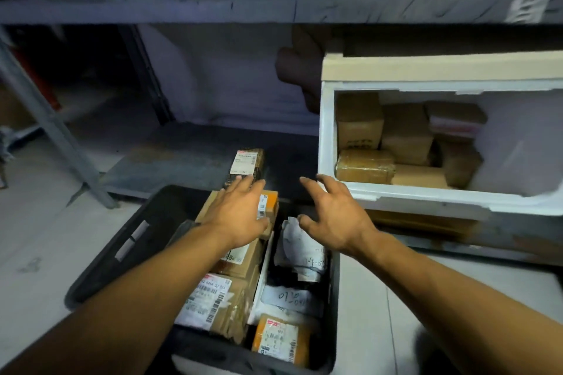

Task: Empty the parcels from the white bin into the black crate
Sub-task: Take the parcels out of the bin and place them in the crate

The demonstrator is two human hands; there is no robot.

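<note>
Black crate (122, 240), near centre, on the floor: part-filled with cardboard parcels, labelled boxes at left, white mailers (300, 253) at right.

White bin (327, 131), far right, on the low shelf, open side toward the viewer: several brown parcels (359, 125) remain inside, so emptying looks unfinished.

Left hand (236, 216): fingers straight, resting on a top box (268, 204) in the crate, probably settling it.

Right hand (332, 216): fingers spread, holding nothing, above the crate's far right edge near the bin, likely reaching for another parcel.

The white bin (330, 137) lay tipped on its side on the shelf, brown boxes (359, 125) inside. The black crate (115, 246) sat below it, packed with labelled parcels (207, 301).
</note>
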